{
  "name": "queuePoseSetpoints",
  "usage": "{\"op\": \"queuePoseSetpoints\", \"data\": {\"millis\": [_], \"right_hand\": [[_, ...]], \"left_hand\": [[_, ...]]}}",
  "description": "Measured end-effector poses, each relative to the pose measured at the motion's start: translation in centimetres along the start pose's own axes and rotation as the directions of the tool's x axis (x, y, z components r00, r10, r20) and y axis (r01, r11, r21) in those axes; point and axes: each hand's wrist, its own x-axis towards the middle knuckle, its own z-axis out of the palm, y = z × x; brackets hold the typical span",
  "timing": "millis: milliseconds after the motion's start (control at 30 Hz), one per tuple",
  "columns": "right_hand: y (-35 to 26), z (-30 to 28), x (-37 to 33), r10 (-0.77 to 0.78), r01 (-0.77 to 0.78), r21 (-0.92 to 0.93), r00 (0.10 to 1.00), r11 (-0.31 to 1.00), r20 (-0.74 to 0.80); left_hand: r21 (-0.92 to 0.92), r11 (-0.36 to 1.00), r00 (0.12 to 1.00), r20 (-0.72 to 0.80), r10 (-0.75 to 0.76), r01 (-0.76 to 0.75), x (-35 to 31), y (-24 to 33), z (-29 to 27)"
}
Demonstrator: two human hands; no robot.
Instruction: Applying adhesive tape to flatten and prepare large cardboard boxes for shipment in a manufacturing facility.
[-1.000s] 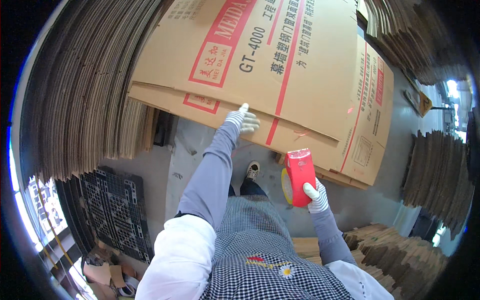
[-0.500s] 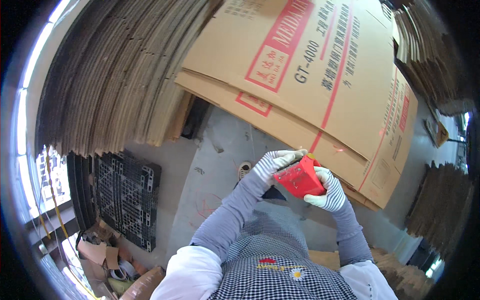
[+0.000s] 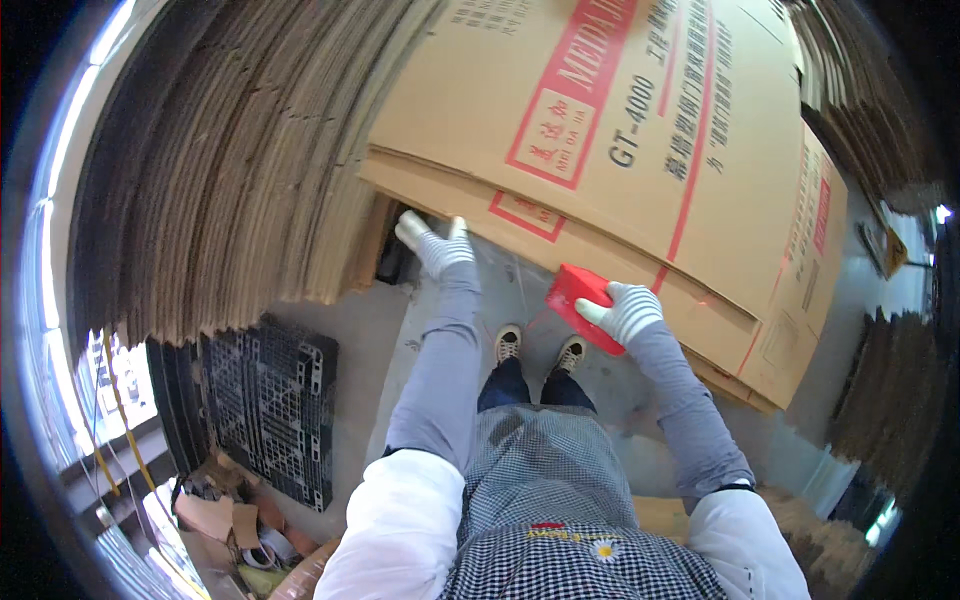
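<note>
My right hand (image 3: 630,312), in a striped white glove, is closed around a red wedge-shaped hand tool (image 3: 585,305); its exact kind is not clear. The tool is beside the near edge of a stack of flat cardboard cartons (image 3: 600,225) with red and black print. At the left end of that edge, my left hand (image 3: 437,245), gloved the same way, reaches out with thumb and fingers apart. It holds nothing, and I cannot tell whether its fingertips touch the cardboard.
A tall stack of flattened cardboard (image 3: 240,170) rises at the left, above black plastic pallets (image 3: 270,400). Cardboard scraps and tape rolls lie in a pile (image 3: 235,520) at the lower left. More cardboard stacks (image 3: 890,410) stand at the right, near a yellow sign (image 3: 895,252).
My left hand has let go of the red tool and moved left to the carton stack's corner. My right hand keeps the tool, now lifted slightly toward the cartons. Both shoes have come into view.
</note>
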Motion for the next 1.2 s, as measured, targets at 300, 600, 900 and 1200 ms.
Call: {"op": "queuePoseSetpoints", "data": {"millis": [300,600,900,1200], "right_hand": [[11.0,1.0,-7.3,-0.172,0.187,0.127,0.977,0.974,-0.122],[15.2,1.8,-4.6,0.435,-0.397,-0.339,0.899,0.853,0.043],[20.3,-2.3,-9.2,0.395,-0.358,-0.482,0.918,0.8,-0.026],[20.7,1.1,-14.6,0.398,-0.422,-0.095,0.895,0.902,-0.202]], "left_hand": [[-0.413,0.465,0.621,0.563,-0.545,0.783,3.7,-4.8,1.1],[-0.491,0.457,0.671,0.558,-0.489,0.741,2.1,-2.8,0.1],[-0.37,0.504,0.625,0.451,-0.637,0.781,1.4,-2.3,-0.2],[0.36,0.923,0.99,0.087,0.112,-0.136,-9.0,5.4,4.6]]}}
